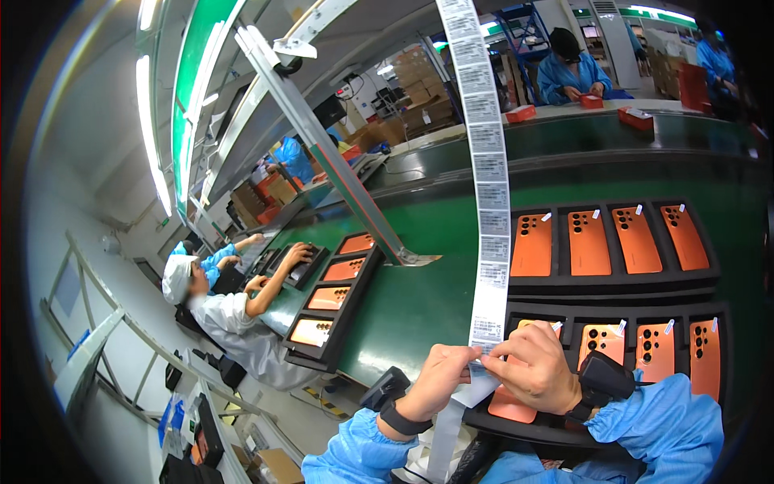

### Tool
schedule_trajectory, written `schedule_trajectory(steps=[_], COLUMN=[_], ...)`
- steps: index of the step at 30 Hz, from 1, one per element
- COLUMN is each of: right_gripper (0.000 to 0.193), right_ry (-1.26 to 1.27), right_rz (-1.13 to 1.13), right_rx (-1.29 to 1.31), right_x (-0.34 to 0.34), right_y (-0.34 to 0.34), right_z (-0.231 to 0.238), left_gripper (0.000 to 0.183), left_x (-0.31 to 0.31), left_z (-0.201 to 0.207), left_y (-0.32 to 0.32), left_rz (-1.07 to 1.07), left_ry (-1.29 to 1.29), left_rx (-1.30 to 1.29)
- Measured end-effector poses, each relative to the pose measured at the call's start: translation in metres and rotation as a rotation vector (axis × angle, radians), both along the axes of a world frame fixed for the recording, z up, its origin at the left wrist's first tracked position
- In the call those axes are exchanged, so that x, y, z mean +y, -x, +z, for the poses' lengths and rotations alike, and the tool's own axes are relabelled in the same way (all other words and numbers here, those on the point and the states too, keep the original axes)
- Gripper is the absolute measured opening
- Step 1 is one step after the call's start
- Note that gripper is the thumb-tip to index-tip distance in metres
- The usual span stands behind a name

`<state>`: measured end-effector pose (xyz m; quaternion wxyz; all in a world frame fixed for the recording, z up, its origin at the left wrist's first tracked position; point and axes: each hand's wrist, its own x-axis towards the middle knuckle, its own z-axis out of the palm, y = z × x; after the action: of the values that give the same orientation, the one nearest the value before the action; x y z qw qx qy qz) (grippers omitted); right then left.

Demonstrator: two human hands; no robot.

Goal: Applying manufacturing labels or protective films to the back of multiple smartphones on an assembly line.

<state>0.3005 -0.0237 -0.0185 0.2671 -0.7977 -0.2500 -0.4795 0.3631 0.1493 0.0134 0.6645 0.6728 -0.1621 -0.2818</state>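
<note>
- The strip [493,210], a white band of printed labels, descends from above to the hands, in front of the near tray's left edge as I see it; a pale tail hangs below.
- The left hand [439,379]: fingers bent, tips pinching the strip's lower part.
- The right hand [534,373]: thumb and forefinger closed on the strip beside the left fingertips, partly hiding the leftmost phone [510,406].
- The near tray [685,313], black, lies along the near edge of the green bench [419,323]; it carries four orange phones in a row.
- The far tray [613,287], behind its back edge, carries four more, each with a white tab at its top.
- The side tray [313,356], four phones, sits toward the bench's left edge, beside the foot of a metal post [339,173].
- A co-worker [242,315] in white sits at the left edge.
</note>
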Motion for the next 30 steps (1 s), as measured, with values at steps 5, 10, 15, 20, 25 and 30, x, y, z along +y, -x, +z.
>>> schedule_trajectory(steps=[5,10,15,20,25,30], right_gripper=[0.027,0.034,0.031,0.035,0.039,0.029], right_ry=[0.090,0.030,-0.081,0.006,-0.013,0.085], right_rz=[0.009,0.103,0.078,-0.130,-0.353,-0.459], right_rx=[-0.066,-0.015,0.034,-0.014,-0.004,-0.021], right_x=[0.003,0.008,-0.009,-0.074,-0.128,-0.167], right_y=[0.003,0.024,0.073,0.101,0.144,0.171], right_z=[-0.002,0.008,0.044,0.056,0.063,0.066], left_gripper=[0.028,0.026,0.041,0.056,0.036,0.028], left_x=[0.006,0.006,0.007,-0.010,-0.110,-0.221], left_z=[-0.005,-0.013,-0.008,0.016,0.031,-0.024], left_y=[-0.005,-0.012,-0.041,-0.017,0.036,0.061], left_rz=[-0.028,-0.055,-0.084,0.317,-0.409,-0.632], left_ry=[0.063,0.110,-0.084,-0.299,-0.215,-0.174], left_rx=[0.104,0.114,-0.089,-1.361,-1.445,-1.548])
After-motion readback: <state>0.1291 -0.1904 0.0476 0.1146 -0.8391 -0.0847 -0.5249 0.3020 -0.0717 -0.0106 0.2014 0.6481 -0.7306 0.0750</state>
